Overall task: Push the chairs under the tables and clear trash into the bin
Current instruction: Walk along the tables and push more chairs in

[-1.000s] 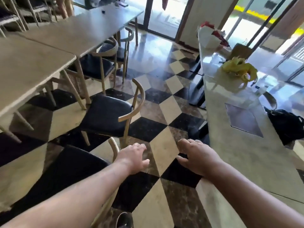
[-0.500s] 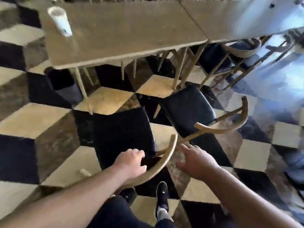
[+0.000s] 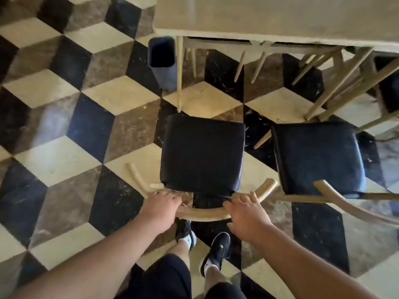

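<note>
A wooden chair with a black seat [image 3: 201, 155] stands right in front of me, pulled out from the beige table [image 3: 280, 16]. My left hand [image 3: 160, 207] grips the left part of its curved backrest [image 3: 203, 213]. My right hand [image 3: 246, 214] holds the right part of the same backrest. A second black-seated chair [image 3: 317, 157] stands to the right, also out from the table. A dark blue bin [image 3: 163, 61] sits on the floor by the table's left leg.
The floor [image 3: 64, 126] is a chequered cube pattern of black, cream and brown tiles. Table legs [image 3: 179, 74] and more chair legs crowd the space under the table. My feet in black shoes [image 3: 216, 251] stand just behind the chair.
My view has swung from the aisle to face the table from above. Both hands, free a second ago, have closed on the near chair's backrest.
</note>
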Action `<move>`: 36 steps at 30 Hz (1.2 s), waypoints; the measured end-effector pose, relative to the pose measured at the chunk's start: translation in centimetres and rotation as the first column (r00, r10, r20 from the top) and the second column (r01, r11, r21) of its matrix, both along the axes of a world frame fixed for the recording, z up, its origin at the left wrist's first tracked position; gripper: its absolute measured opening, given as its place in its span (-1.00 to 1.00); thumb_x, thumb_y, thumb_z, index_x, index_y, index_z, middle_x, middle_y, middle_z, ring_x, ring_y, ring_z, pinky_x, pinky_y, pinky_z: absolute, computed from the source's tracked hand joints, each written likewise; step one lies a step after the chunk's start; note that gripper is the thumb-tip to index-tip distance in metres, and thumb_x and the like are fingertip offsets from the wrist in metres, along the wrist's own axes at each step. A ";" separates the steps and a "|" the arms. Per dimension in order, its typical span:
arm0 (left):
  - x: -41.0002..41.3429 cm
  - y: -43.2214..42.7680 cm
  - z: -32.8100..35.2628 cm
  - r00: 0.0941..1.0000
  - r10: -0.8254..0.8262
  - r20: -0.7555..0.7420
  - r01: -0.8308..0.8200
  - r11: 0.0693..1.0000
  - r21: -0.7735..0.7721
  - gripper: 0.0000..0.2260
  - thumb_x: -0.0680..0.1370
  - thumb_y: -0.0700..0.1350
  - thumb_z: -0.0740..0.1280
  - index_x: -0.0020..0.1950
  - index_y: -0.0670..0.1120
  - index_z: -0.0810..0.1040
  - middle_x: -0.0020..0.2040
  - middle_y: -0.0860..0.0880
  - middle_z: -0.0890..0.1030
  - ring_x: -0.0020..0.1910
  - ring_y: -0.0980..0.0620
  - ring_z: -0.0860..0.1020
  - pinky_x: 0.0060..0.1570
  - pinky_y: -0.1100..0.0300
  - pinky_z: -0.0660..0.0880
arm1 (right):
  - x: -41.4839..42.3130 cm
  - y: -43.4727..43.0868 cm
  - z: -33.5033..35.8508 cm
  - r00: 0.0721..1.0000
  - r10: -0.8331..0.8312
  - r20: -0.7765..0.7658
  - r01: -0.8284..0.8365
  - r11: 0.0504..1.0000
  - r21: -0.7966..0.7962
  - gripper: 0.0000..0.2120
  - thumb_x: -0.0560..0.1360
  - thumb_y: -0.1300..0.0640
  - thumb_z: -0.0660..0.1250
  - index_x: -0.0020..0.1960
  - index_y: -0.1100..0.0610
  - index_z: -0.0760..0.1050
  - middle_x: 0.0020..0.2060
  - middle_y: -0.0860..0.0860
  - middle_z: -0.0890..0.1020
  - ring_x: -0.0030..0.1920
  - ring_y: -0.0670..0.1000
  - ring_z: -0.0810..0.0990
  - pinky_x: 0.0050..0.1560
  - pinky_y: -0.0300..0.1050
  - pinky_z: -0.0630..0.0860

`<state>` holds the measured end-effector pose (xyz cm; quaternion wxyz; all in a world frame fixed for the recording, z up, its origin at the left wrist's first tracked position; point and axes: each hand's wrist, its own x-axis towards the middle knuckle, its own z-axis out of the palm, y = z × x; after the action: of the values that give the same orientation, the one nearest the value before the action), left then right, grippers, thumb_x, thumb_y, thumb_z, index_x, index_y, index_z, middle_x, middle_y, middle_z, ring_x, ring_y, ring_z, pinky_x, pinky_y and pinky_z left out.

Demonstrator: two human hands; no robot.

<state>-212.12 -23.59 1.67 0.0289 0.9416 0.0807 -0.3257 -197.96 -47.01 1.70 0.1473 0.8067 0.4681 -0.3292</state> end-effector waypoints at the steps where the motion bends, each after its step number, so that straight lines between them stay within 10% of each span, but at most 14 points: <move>1: 0.3 0.8 0.0 1.000 -0.012 -0.020 0.013 0.999 0.029 -0.69 0.59 -0.06 0.39 0.34 0.08 0.54 0.28 0.06 0.62 0.29 -0.05 0.55 0.32 0.01 0.41 | 0.2 0.4 -0.4 1.000 0.016 0.010 -0.016 1.000 -0.003 -0.60 0.56 0.00 0.34 0.37 0.00 0.43 0.28 0.07 0.57 0.36 0.21 0.44 0.51 0.28 0.15; 36: 23.0 14.8 -0.5 0.994 -0.061 -0.090 0.077 0.980 0.185 -0.72 0.61 0.00 0.38 0.33 0.03 0.57 0.27 0.03 0.62 0.29 -0.07 0.51 0.43 0.00 0.30 | 24.5 9.8 -1.2 0.997 -0.003 0.082 0.006 0.999 -0.038 -0.66 0.56 0.23 0.26 0.30 -0.01 0.45 0.15 0.07 0.57 0.28 0.17 0.49 0.61 0.35 -0.01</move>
<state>-189.14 -8.77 1.16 -0.0751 0.9278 0.0797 -0.3566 -173.42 -37.25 0.50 0.1807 0.8177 0.4535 -0.3050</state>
